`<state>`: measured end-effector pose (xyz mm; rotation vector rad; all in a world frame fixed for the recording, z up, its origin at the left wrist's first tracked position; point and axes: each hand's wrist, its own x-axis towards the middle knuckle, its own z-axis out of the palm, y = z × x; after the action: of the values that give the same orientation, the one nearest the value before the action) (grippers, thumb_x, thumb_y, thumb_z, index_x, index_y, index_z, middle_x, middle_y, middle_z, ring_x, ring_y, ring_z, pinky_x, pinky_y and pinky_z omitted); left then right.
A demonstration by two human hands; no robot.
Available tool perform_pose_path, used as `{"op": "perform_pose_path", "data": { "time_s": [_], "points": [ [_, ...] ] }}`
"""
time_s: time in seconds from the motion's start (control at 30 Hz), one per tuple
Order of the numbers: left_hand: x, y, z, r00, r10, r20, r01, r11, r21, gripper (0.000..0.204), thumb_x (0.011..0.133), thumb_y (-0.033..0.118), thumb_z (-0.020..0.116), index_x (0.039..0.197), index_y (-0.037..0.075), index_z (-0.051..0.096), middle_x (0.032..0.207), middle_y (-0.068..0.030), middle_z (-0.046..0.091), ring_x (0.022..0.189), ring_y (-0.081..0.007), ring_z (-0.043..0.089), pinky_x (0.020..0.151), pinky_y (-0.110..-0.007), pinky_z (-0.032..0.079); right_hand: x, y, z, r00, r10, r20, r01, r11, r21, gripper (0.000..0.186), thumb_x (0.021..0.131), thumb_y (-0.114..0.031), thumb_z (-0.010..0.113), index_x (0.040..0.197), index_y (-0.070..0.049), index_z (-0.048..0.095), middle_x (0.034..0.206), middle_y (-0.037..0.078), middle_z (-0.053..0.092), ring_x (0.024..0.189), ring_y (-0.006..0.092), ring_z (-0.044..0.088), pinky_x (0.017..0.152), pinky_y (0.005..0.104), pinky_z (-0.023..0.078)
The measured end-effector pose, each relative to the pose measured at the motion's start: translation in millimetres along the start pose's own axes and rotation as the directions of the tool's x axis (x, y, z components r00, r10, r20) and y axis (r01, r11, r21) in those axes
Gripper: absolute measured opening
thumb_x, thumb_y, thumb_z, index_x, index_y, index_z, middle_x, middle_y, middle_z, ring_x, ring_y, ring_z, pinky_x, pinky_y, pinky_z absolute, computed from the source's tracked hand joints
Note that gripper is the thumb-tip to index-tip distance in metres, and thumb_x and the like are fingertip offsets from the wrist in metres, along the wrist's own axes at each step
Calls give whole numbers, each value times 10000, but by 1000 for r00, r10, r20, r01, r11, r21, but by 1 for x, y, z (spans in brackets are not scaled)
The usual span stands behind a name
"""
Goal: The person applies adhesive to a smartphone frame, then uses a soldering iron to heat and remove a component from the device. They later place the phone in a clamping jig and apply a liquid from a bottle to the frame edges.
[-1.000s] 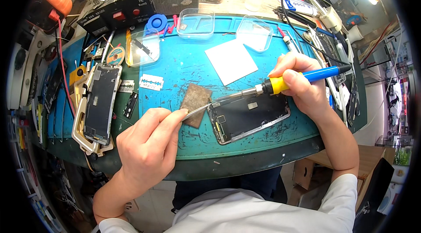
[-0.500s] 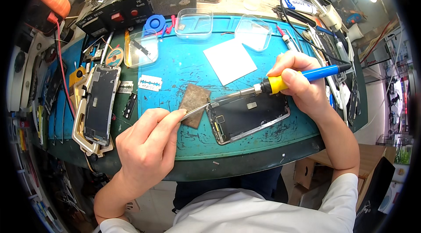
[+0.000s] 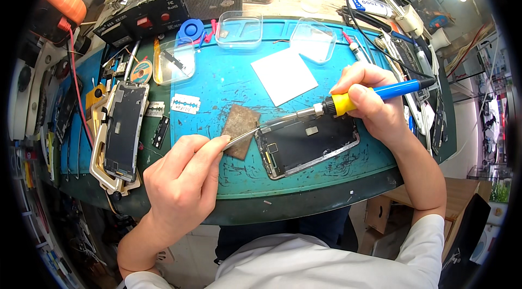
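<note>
My right hand (image 3: 372,104) grips a soldering iron (image 3: 392,90) by its yellow and blue handle. Its metal shaft (image 3: 296,116) points left, over the top left corner of a black phone screen assembly (image 3: 302,150) with a silver frame, lying on the blue mat. My left hand (image 3: 187,180) pinches a thin metal tool (image 3: 239,139), possibly tweezers, reaching up to where the iron's tip is. I cannot make out whether the two tips touch. A mottled brown plate (image 3: 237,150) lies beneath that tool, left of the screen.
A second screen assembly (image 3: 119,128) rests on cream pieces at left. Razor blades (image 3: 185,103), a white square (image 3: 284,76), clear boxes (image 3: 239,28), a blue round container (image 3: 191,30) and a solder spool (image 3: 141,71) share the mat (image 3: 348,175). Tools and cables (image 3: 416,55) crowd the right; a black device (image 3: 130,20) stands behind.
</note>
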<state>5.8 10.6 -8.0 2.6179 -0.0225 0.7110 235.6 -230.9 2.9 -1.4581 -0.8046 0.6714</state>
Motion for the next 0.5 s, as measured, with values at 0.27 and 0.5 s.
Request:
{"op": "perform_pose_path", "data": {
  "time_s": [0.27,0.5],
  "points": [
    [0,0,0,1000,-2,-3,2,1000,1,291,809,-78,772,1087,11,767,885,-77,664,637,-223,649,531,-328,499,0,0,0,1000,-2,11,2,1000,-3,228,1006,-218,685,1019,-3,759,905,32,722,756,53,621,657,221,481],
    [0,0,1,1000,4,-10,-4,1000,4,283,815,-75,771,1084,12,767,883,-77,667,641,-223,653,535,-325,507,0,-1,1,1000,5,-4,-5,1000,23,225,1007,-212,683,1025,-1,758,906,31,722,757,51,617,660,221,482]
  ]
}}
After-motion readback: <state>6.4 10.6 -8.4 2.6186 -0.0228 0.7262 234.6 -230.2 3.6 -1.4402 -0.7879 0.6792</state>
